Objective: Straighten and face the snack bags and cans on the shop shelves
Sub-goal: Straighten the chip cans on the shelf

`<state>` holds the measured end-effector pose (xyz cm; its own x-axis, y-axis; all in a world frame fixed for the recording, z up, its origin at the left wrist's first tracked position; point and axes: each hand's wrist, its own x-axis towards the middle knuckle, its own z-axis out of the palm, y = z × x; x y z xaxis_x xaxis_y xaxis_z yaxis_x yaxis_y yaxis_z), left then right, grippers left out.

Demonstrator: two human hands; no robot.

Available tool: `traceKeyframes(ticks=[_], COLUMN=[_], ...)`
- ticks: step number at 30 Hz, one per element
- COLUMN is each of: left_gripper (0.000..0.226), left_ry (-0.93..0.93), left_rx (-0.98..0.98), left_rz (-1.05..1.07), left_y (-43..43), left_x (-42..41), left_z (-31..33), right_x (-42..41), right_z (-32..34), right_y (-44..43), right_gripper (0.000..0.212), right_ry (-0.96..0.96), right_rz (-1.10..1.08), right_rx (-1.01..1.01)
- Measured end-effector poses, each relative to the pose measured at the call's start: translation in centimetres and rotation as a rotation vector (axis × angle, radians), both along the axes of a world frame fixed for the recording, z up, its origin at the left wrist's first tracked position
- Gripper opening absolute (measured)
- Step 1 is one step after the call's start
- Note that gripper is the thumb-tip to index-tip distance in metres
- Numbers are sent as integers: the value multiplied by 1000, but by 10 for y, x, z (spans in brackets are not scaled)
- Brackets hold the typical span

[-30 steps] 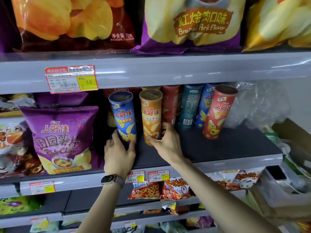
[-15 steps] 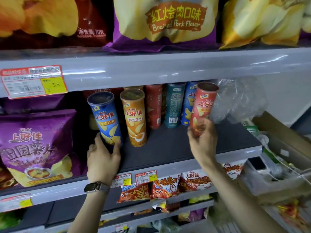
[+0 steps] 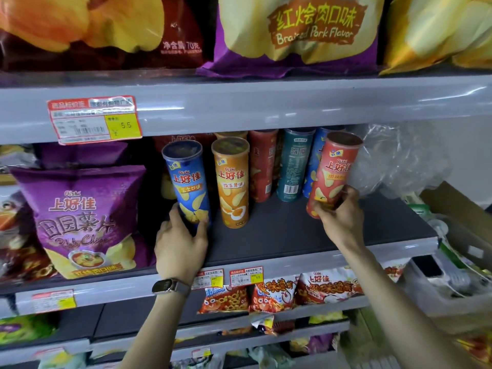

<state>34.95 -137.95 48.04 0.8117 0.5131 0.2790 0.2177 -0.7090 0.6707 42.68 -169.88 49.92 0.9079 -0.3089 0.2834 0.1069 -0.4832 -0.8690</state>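
**Entry: middle shelf (image 3: 292, 235), can section.** Step in hand, as we judge it: facing the near row of cans.

- **Left hand (image 3: 181, 246).** We log it wrapped round the foot of the blue can (image 3: 187, 187). The can stands upright with its label forward, at the left end of the near row, just right of the purple bag (image 3: 80, 222).
- **Right hand (image 3: 340, 217).** Its fingers are curled tight round the lower part of the red can (image 3: 334, 177). The can is tilted with its top leaning right, label forward. The hand hides its base, so we cannot tell whether it touches the shelf. It sits well right of the others, with bare shelf between.
- **Orange can (image 3: 231, 182).** Upright, faced and untouched, just right of the blue can.
- **Far row.** The teal can (image 3: 292, 166) shows its barcode, so we count it unfaced.

**Next move, in our estimate.** The red can wants setting upright and bringing left to stand beside the orange can, label kept forward. The grip is low, so the top may swing. We would also keep it away from the plastic wrap (image 3: 399, 161) on the right. After that, the far row needs turning.
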Motion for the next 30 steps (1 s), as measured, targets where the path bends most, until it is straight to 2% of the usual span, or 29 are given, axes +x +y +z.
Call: traceKeyframes(ticks=[10,30], left_gripper=[71,70], left_ry=[-1,-21], left_rx=[-4,8], left_rz=[5,3], left_y=[1,-1], left_x=[-1,-1], left_z=[1,1], right_x=[-14,-6], right_z=[-5,-13], right_y=[81,102], right_gripper=[67,77], right_ry=[-39,-35], right_rz=[220,258], right_rx=[1,-16])
